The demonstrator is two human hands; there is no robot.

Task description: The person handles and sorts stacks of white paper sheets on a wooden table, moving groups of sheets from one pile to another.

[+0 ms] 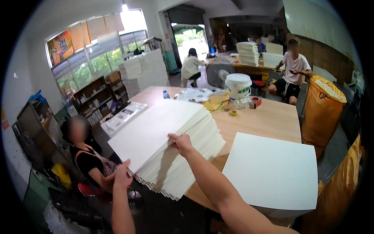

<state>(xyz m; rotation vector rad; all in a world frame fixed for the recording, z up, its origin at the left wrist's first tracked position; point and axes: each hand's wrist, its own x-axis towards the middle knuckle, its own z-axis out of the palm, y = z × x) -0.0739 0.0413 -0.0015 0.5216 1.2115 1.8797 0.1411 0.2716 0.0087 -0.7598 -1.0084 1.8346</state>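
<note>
A tall stack of white paper or card sheets (187, 163) stands on the table, its layered edges stepped and uneven. My left hand (123, 175) is closed on the near left corner of the top white sheet (156, 126), thumb on its upper face. On the sheet's right-hand edge, my right hand (181, 143) pinches with thumb and fingers. Whether they hold one sheet or a few together cannot be made out. To the right lies a second pile of white sheets (272, 171), its top sheet flat, with neither hand on it.
On the wooden table (269, 121) are a white bucket (238, 86), tape rolls (233, 113), a small bottle (166, 94) and plastic-wrapped packs (124, 115). A person (91, 160) sits close at left. Orange sacks (323, 113) stand at right; a fan (220, 75) is behind the table.
</note>
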